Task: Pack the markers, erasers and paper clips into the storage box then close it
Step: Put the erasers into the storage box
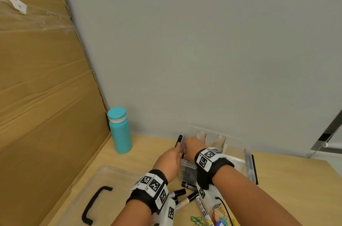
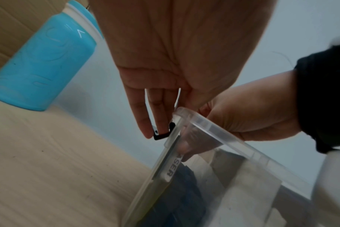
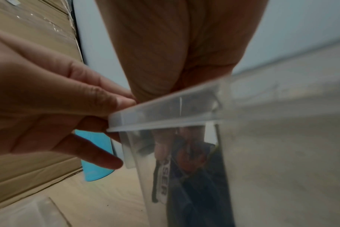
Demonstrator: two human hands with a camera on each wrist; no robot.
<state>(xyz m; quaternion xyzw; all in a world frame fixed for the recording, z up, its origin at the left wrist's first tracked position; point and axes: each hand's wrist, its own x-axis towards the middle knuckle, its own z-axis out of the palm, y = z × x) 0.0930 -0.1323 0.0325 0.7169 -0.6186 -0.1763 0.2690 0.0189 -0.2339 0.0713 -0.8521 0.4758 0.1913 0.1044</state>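
The clear storage box (image 1: 248,159) stands open on the wooden table. My left hand (image 1: 170,157) grips its left rim by the black latch (image 2: 161,136), fingers outside the wall. My right hand (image 1: 192,146) reaches down inside the box's left end. Its fingers (image 3: 163,147) show through the wall, holding an upright eraser (image 2: 171,169) with a white "ERASER" label against that wall. Several black-capped markers (image 1: 188,185) lie on the table in front of the box. Green paper clips (image 1: 197,221) and other coloured clips (image 1: 220,216) lie at the near edge.
The clear lid (image 1: 114,175) with a black handle (image 1: 96,203) lies flat to the left of the markers. A turquoise bottle (image 1: 120,131) stands at the back left beside a large cardboard sheet (image 1: 37,96). A grey wall runs behind the box.
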